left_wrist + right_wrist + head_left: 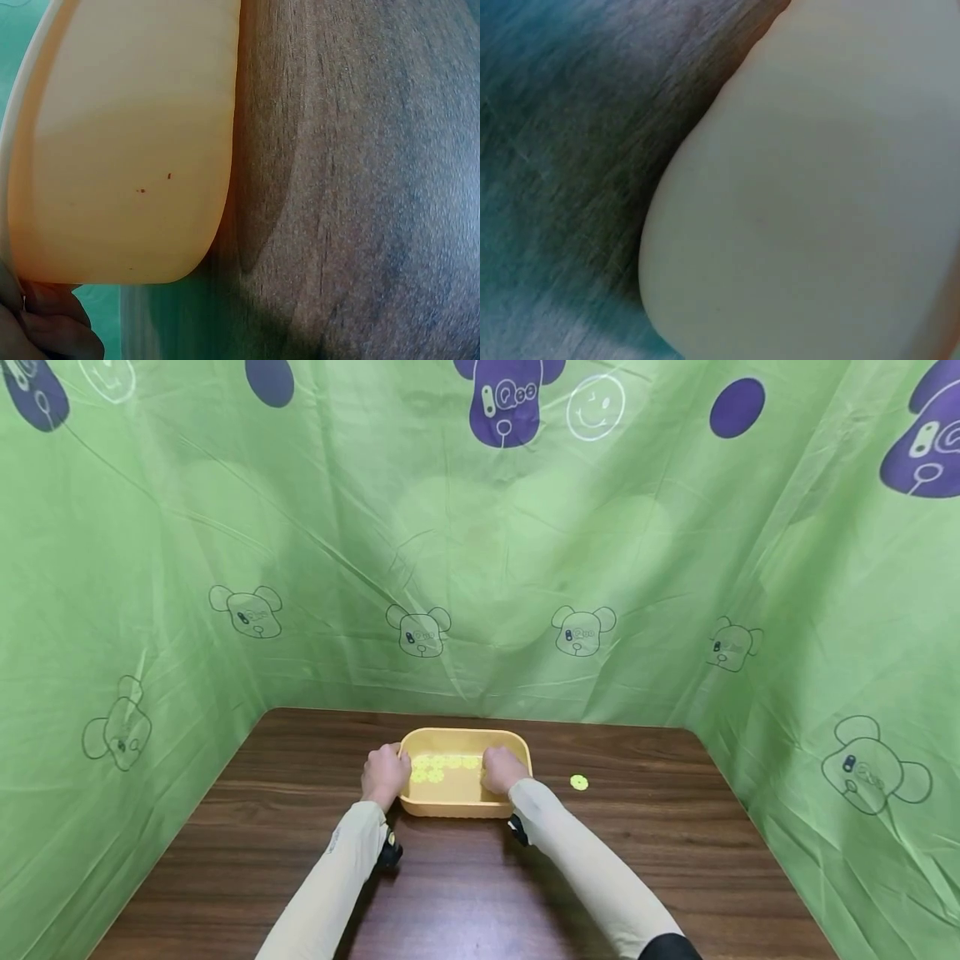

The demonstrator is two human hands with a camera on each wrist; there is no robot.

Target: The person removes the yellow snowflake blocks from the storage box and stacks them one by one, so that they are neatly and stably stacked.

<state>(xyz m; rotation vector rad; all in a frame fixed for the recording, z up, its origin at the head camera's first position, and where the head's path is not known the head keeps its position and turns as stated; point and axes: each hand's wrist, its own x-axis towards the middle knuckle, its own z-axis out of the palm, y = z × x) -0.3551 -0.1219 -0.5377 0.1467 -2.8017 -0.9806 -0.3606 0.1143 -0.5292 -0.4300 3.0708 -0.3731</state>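
tub (457, 811) of yellow-orange, sitting flat on the table with its long side facing the person, which seems to give each hand its own end to work at. inside, small yellow flowers (438, 763) lie from about ten to one o'clock, bunched deepest toward ten; the tub's sides would keep such light, flat pieces from sliding off.

at nine o'clock the left hand (386, 772) has its fingers folded close together, pinching the tub's end by the rim, probably to steady it. at three o'clock the right hand (502, 768) reaches down inside the tub, its back uppermost; i cannot tell whether the fingertips pinch a flower (the right wrist view shows only the tub's pale outer side and some table, no fingers).

beyond the tub, also toward three, one loose flower (579, 782) lies apart on the wood, on the right hand's side, so that hand would be the handier for it.

the pale sleeves (326, 885) come in from seven and five, leaving the tub's middle uncovered. the table (637, 852) runs back to a green curtain (480, 543) at twelve.
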